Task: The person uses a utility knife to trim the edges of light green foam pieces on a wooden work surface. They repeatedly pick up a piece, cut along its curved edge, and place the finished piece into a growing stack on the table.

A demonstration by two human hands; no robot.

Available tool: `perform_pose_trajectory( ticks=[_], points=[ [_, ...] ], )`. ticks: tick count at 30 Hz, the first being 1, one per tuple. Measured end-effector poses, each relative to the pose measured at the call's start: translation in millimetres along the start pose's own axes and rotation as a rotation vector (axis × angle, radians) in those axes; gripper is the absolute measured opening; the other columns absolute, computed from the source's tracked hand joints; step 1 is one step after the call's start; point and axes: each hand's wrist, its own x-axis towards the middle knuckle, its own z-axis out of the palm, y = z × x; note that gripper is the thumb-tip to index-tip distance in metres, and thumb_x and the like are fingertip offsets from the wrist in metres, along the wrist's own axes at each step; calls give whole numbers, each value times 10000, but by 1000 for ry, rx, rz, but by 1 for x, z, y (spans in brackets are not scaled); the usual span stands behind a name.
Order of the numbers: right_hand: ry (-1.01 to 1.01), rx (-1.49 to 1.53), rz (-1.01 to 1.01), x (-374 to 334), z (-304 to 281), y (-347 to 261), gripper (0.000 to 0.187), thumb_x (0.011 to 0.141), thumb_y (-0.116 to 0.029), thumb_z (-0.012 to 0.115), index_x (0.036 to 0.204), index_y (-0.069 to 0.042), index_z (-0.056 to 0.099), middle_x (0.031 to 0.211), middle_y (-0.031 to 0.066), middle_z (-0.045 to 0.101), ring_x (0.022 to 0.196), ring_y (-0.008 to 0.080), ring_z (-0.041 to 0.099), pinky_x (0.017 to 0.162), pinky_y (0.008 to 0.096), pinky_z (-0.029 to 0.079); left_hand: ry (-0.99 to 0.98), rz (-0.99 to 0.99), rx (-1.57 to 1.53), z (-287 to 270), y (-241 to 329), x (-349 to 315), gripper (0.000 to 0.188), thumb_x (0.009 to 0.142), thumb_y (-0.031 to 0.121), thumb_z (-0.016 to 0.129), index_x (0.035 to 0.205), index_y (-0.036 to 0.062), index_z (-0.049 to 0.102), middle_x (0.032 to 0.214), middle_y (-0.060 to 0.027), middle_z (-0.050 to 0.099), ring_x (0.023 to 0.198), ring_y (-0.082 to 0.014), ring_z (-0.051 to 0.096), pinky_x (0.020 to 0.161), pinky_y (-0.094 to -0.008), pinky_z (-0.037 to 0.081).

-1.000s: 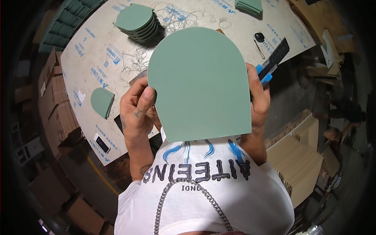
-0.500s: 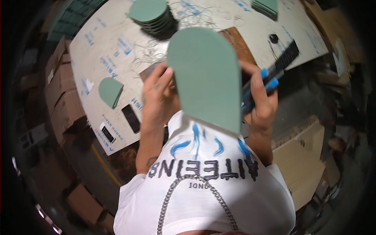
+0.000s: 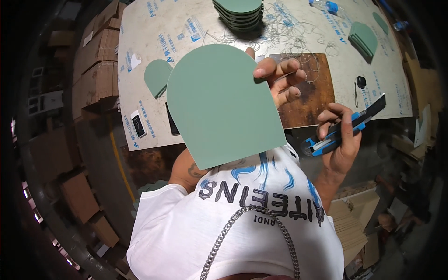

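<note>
— How far along is it, would you say?

— The left hand [image 3: 275,77] is gripping an arch-shaped green panel [image 3: 221,105] by its edge, held up in front of the chest, and the right hand [image 3: 338,135] is closed around a blue and black knife [image 3: 345,128] just to the right of it. The panel's edges look clean, so I'd judge this piece about finished.

— And the rest?

— Beyond the left hand sits a stack of green panels [image 3: 238,11], another pile [image 3: 364,39] lies further right, and one small piece [image 3: 156,77] lies off to the left. Those look done; how many remain I can't tell.

— The table?

— A pale board table [image 3: 196,28] with printed film, a brown plate [image 3: 310,95] under the hands, thin trimmings [image 3: 298,32] scattered about. Cardboard boxes [image 3: 95,60] are stacked far left on a dim floor
</note>
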Motion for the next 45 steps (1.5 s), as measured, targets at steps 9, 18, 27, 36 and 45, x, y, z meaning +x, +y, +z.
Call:
perform_pose_trajectory(
  ticks=[9, 18, 27, 36, 45],
  points=[
    [-71, -87, 130, 20, -17, -11, 334, 936, -145, 741, 1175, 69, 647, 1006, 150, 738, 698, 103, 610, 649, 249, 510, 127, 35, 337, -124, 14, 32, 587, 1049, 563, 407, 1202, 11, 539, 1153, -155, 581, 1067, -259, 615, 901, -398, 555],
    [39, -298, 202, 110, -149, -10, 457, 887, -148, 773, 1223, 124, 627, 1053, 126, 734, 909, 131, 670, 848, 255, 531, 794, 3, 775, -104, -79, 120, 554, 1057, 488, 483, 1265, -14, 593, 1178, -130, 655, 1052, -242, 645, 936, -386, 547],
    [411, -262, 100, 294, -351, 16, 297, 917, -158, 716, 1152, 24, 703, 1023, 83, 713, 889, 154, 640, 830, 287, 502, 648, -44, 934, -87, -122, 178, 629, 1063, 433, 496, 1393, -102, 466, 1307, -188, 629, 1166, -249, 636, 999, -380, 520],
    [686, -404, -200, 462, -443, -14, 319, 980, -238, 638, 1247, -75, 698, 1142, 125, 715, 1063, 249, 644, 961, 360, 465, 1021, 94, 1109, -102, -134, 138, 523, 1055, 406, 536, 1287, -59, 596, 1157, -128, 697, 1031, -216, 687, 907, -323, 538],
    [888, -879, -91, 456, -487, 83, 334, 964, -284, 629, 993, 41, 705, 970, 274, 713, 923, 461, 663, 807, 494, 518, 1126, 91, 1256, -97, -148, 141, 494, 1054, 368, 556, 1288, -66, 592, 1140, -131, 701, 1010, -202, 679, 899, -337, 547]
  ],
)
